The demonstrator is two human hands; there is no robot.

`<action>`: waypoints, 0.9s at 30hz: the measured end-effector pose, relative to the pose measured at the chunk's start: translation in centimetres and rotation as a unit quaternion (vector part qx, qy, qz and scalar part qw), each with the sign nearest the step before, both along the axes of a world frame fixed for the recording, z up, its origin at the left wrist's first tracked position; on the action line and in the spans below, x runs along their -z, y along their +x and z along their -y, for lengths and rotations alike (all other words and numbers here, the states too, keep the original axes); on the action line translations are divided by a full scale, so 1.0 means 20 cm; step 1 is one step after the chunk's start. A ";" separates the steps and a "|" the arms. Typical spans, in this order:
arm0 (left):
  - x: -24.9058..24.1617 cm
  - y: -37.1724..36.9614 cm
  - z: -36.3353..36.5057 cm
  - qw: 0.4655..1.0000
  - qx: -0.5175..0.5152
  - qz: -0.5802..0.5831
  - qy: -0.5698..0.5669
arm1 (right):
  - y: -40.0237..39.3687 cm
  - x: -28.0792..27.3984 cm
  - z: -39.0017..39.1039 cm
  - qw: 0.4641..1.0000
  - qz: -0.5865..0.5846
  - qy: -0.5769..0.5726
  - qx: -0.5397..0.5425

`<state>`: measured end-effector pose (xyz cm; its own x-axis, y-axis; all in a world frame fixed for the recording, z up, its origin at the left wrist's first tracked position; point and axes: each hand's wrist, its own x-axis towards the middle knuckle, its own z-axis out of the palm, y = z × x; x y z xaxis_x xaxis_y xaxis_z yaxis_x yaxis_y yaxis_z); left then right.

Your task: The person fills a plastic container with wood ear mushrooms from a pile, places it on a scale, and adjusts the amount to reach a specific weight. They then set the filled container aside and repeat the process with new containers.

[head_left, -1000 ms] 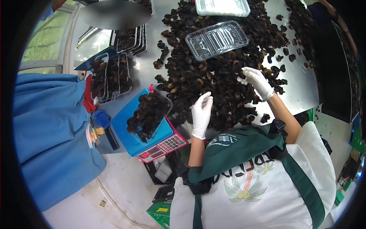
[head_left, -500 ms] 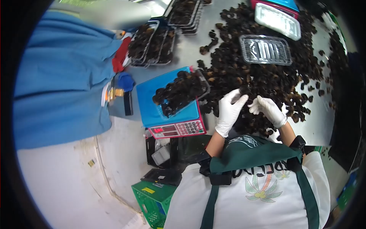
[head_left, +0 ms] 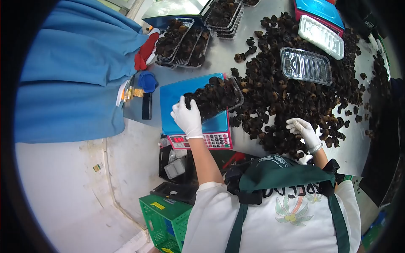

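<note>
My left hand (head_left: 187,119), in a white glove, reaches over the near left end of a clear plastic tray (head_left: 238,93) heaped with dark brown, mushroom-like pieces (head_left: 211,98). Its thumb and fingers close around a dark piece at that end. The tray lies tilted across the blue platform of a scale (head_left: 172,123), whose red display is lit. Over the near edge of a large heap of the same pieces (head_left: 270,88), my gloved right hand (head_left: 304,131) is held with its fingers curled together. What they hold, if anything, is hidden.
Two clear trays (head_left: 307,66) lie on the heap, near a second blue scale (head_left: 321,12). Filled trays (head_left: 179,44) stand stacked at the far left, beside blue cloth (head_left: 80,71). A phone (head_left: 147,106) lies left of the scale; a green crate (head_left: 168,215) is below.
My left hand has moved left from the heap to the tray on the scale. My right hand stays by the heap. The view has shifted slightly.
</note>
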<state>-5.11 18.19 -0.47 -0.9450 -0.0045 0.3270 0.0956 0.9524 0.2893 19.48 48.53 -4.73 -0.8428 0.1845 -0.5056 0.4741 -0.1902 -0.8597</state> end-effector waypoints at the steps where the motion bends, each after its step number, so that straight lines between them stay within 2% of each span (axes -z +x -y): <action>1: -0.04 0.02 -0.05 0.999 0.007 -0.038 0.017 | 0.01 0.00 0.00 1.000 0.006 0.004 0.008; 2: -0.08 0.05 -0.10 0.997 0.012 -0.075 0.033 | 0.02 0.01 -0.01 1.000 0.013 0.006 0.015; 4: -0.10 0.09 -0.22 0.982 0.132 -0.105 0.089 | 0.03 0.03 -0.01 0.999 0.025 0.009 0.021; 6: -0.08 0.20 -0.40 0.950 0.218 -0.019 0.221 | 0.05 0.06 -0.03 0.999 0.014 -0.016 0.032; 9: 0.08 0.39 -0.63 0.892 0.347 0.093 0.275 | 0.07 0.06 -0.05 0.999 0.018 -0.003 0.037; 10: 0.12 0.45 -0.69 0.876 0.380 0.098 0.280 | 0.08 0.06 -0.05 0.999 0.020 0.007 0.040; 12: 0.22 0.57 -0.77 0.864 0.390 0.160 0.274 | 0.11 0.07 -0.07 0.998 0.023 0.020 0.052; 16: 0.31 0.70 -0.81 0.837 0.421 0.207 0.282 | 0.16 0.09 -0.11 0.997 0.014 0.031 0.074; 21: 0.36 0.73 -0.80 0.822 0.435 0.255 0.265 | 0.22 0.07 -0.12 0.987 0.044 0.117 0.101; 22: 0.38 0.72 -0.80 0.817 0.444 0.252 0.267 | 0.25 0.09 -0.15 0.986 0.018 0.117 0.119; 24: 0.35 0.70 -0.79 0.819 0.440 0.239 0.279 | 0.29 0.14 -0.20 0.970 -0.033 0.161 0.178; 25: 0.38 0.69 -0.80 0.830 0.429 0.216 0.284 | 0.31 0.18 -0.25 0.935 -0.049 0.296 0.187; 26: 0.40 0.67 -0.80 0.829 0.408 0.270 0.270 | 0.32 0.20 -0.31 0.884 -0.058 0.425 0.188; 27: 0.39 0.67 -0.81 0.849 0.402 0.258 0.228 | 0.30 0.18 -0.35 0.828 -0.041 0.522 0.200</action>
<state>8.33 34.48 -8.34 -0.7203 0.6937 0.0066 0.4103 0.4183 0.8104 25.51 55.58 -8.27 -0.6318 0.7580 0.1620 0.4838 0.5489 -0.6817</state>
